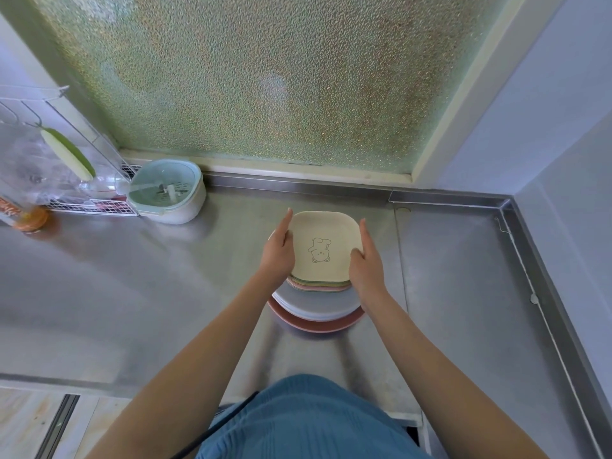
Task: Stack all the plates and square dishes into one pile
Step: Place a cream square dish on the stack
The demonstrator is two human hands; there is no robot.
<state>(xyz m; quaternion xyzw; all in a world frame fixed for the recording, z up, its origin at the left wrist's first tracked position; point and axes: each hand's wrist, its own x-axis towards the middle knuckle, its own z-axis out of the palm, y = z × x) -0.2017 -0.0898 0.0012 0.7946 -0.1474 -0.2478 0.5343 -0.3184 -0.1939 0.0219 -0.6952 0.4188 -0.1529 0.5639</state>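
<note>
hands (278, 256) flank pile (319, 260), strainer tub (167, 190) apart

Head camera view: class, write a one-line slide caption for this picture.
Both hands, left hand and right hand, flank the cream bear-print square dish topping a pile of square dishes and round plates on a steel counter.

Soft, even daylight comes through the frosted window (265, 77) at the far side. The steel counter (132, 293) shows dull, hazy reflections without harsh glare. Wide-angle distortion bends edges outward. Detail looks slightly soft throughout.
</note>
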